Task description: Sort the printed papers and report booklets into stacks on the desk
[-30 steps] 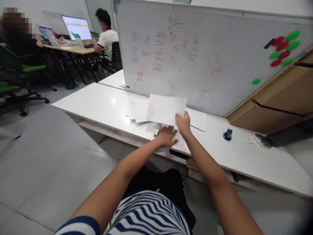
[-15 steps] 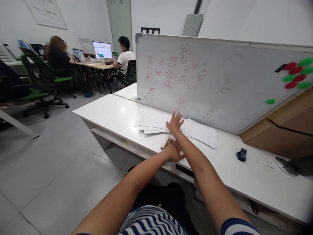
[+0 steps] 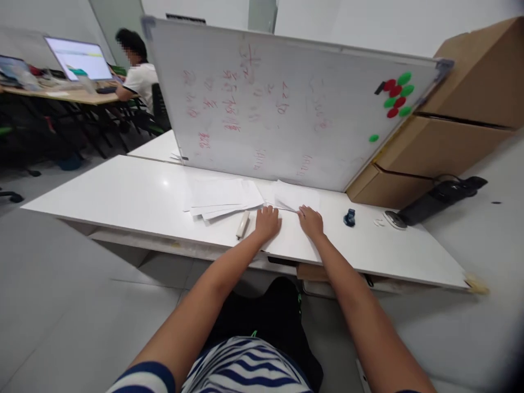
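Two batches of white paper sheets lie on the white desk [image 3: 135, 191]. The left sheets [image 3: 221, 194] are fanned, and the right sheets [image 3: 292, 192] have a raised near edge. My right hand [image 3: 311, 222] has its fingers closed at the near right edge of the right sheets. Between the batches, my left hand [image 3: 268, 224] rests palm down near the paper, fingers forward and slightly bent, holding nothing visible. Just left of it lies a slim cream-white object [image 3: 242, 225] whose kind I cannot make out.
A whiteboard [image 3: 254, 109] with red writing and round magnets stands behind the papers. On the right are cardboard boxes [image 3: 409, 147], a small dark blue object [image 3: 349, 218] and a black device [image 3: 438, 199]. A person [image 3: 141, 82] sits at another desk at the back left.
My view has turned right. My right hand has come off the top of the papers and moved right to the right sheets' edge. My left hand has moved forward, towards the papers.
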